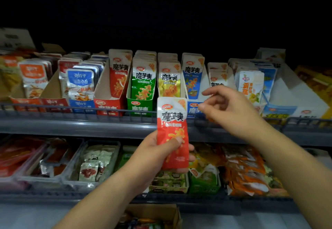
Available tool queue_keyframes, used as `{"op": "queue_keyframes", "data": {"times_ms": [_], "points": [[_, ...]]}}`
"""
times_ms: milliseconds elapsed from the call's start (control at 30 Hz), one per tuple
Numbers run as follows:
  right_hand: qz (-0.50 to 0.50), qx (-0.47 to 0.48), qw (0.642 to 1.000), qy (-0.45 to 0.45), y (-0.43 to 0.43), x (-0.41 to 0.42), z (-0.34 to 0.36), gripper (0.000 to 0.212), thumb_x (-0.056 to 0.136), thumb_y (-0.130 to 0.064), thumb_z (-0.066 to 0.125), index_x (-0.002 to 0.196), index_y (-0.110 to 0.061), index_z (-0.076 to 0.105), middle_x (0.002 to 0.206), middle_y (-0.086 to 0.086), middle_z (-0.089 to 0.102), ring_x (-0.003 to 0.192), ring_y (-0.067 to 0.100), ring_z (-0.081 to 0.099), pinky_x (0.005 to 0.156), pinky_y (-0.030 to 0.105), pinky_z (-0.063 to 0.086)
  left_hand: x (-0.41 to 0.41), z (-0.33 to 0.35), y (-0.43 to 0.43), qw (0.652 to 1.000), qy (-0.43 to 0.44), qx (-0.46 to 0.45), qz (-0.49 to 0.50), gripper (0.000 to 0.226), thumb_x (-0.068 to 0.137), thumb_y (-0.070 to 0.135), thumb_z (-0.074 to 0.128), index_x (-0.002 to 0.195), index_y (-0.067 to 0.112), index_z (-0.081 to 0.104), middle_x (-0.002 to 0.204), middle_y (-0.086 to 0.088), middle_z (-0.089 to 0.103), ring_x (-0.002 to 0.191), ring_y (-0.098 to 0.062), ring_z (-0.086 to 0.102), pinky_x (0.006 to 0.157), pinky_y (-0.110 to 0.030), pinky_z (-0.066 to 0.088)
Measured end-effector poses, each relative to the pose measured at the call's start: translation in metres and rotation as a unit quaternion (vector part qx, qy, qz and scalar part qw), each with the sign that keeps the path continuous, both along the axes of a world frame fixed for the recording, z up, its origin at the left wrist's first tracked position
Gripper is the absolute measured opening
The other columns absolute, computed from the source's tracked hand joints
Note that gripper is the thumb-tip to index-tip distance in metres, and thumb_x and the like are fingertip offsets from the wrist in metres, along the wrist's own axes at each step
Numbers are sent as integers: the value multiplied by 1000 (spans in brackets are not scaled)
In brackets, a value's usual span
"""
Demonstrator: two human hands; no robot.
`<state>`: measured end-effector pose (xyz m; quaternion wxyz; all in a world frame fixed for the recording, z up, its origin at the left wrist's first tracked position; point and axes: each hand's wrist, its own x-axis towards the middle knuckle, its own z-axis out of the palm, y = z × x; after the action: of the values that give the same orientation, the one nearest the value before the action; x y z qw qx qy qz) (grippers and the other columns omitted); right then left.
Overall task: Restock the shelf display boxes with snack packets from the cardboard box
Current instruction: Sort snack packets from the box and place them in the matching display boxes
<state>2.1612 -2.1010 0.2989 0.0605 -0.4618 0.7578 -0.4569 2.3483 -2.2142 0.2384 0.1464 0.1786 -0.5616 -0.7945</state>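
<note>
Red and white, the held packet (172,130) stands upright at the centre of the view. The left hand (152,157) grips its lower half, thumb across the front and fingers curled behind. The right hand (228,110) is at 3 o'clock from the packet's top, just beside it, with fingers loosely curled and holding nothing.

Behind both hands, a grey shelf (71,124) carries a row of open-fronted display boxes. At 10 o'clock from the held packet, the red box (109,103) holds an upright red packet (119,74) of the same print. To its right, the green box (139,105) holds a stack of green packets (143,79). At 12 o'clock, yellow packets (169,85) stand in a box whose front the held packet hides. At 1 o'clock, the blue box (194,109) holds blue packets (193,76). Further boxes of blurred packets run out to 9 and 3 o'clock.

On the lower shelf, at 8 o'clock, clear trays (71,166) hold small sachets. At 4 o'clock lies a loose heap of orange packets (246,171).

At 6 o'clock, on the bottom edge of the view, the open cardboard box (156,212) shows a few packets inside, too dark to tell apart.
</note>
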Motion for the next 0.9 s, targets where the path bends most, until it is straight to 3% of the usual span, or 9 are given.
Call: {"op": "queue_keyframes", "data": {"times_ms": [100,233,400,533,600,667,733,833,900], "points": [[51,1,990,-132,-17,25,-12,48,87,-27,74,130,-25,52,93,-1,75,81,20,73,58,31,55,2,0,-1,999,-9,-1,-31,23,102,19,56,124,15,60,106,-19,77,93,-34,76,73,-47,63],[69,-30,977,-198,-34,43,-20,38,89,-11,72,123,-17,55,100,-1,78,84,17,75,54,29,53,10,-2,-7,999,-28,7,-35,21,103,23,56,122,16,62,105,-19,77,95,-37,76,76,-50,63],[58,-38,975,-212,-44,55,-23,31,89,-7,72,113,-18,56,97,2,78,79,15,74,55,29,55,20,-8,-19,999,-36,-5,-13,25,103,29,56,125,18,63,105,-17,78,96,-34,76,89,-54,58],[28,-65,979,-192,-50,55,-10,26,91,-8,70,102,-24,52,92,1,77,81,13,74,55,28,56,24,-3,-31,999,-38,-24,28,20,102,28,58,117,19,67,104,-4,79,92,-18,76,78,-36,62],[13,-87,983,-162,-56,51,4,27,92,-10,69,101,-27,50,97,2,75,87,16,74,59,32,58,26,-1,-49,989,-39,-92,111,12,102,29,60,106,22,69,105,-4,76,94,-18,73,90,-44,60],[14,-109,986,-126,-69,49,19,27,93,-11,68,99,-28,48,98,2,75,88,17,73,59,31,58,34,6,-74,957,-13,-192,219,7,101,30,62,99,26,69,105,-4,74,100,-23,70,99,-51,55],[15,-123,989,-87,-92,49,34,27,93,-12,68,97,-28,47,101,2,74,88,15,72,56,25,55,45,14,-99,902,-4,-312,300,9,99,29,61,105,26,68,110,2,69,107,-18,65,101,-45,52],[6,-157,987,-38,-140,49,57,26,94,-12,69,104,-20,47,108,10,70,94,19,70,62,27,59,59,18,-128,801,-63,-501,322,27,101,26,56,127,23,64,128,10,57,128,-14,47,113,-44,39],[-13,-173,985,3,-174,51,70,32,93,-14,70,118,-12,50,116,11,67,102,18,67,71,20,58,63,13,-139,770,-93,-558,295,37,101,31,55,137,24,60,142,6,55,140,-17,38,118,-47,30]]}}
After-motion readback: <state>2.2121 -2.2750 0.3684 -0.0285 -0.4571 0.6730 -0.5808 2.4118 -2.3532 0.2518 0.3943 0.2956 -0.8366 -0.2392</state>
